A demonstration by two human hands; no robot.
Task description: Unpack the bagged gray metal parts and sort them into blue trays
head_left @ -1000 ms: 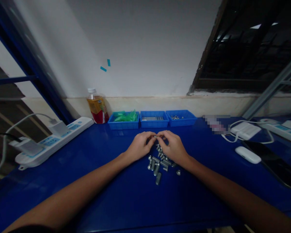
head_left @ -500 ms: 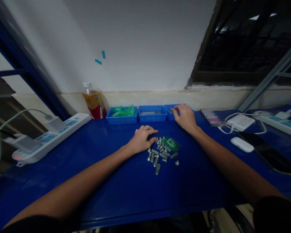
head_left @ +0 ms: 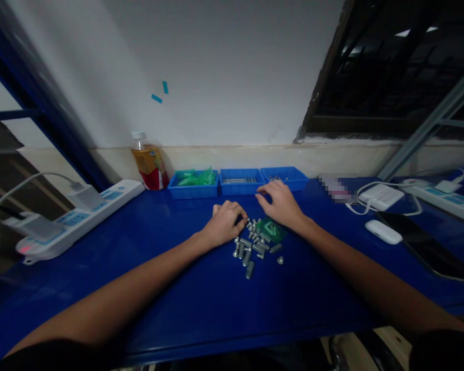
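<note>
My left hand [head_left: 223, 224] rests on the blue table [head_left: 201, 288] with its fingers curled closed, right beside a pile of small metal standoffs and screws [head_left: 251, 247]. What it holds is hidden. My right hand [head_left: 280, 206] hovers between the pile and the blue bins, fingers drawn together at the tips over something too small to name. A small green circuit board [head_left: 271, 229] lies at the pile's right edge, just under my right wrist. Three blue bins stand by the wall: one with green bags [head_left: 193, 184], one with metal rods [head_left: 239, 182], one with tiny screws [head_left: 285, 177].
A drink bottle [head_left: 149, 166] stands left of the bins. A white power strip [head_left: 77, 216] with plugged adapters lies at the left. At the right are a white charger [head_left: 379, 196] with cable, a white case [head_left: 383, 231] and a dark phone [head_left: 433, 255].
My right hand went from meeting the left hand out to the right-hand bin and has come back toward the pile. The green board has come into sight. My left hand stayed put.
</note>
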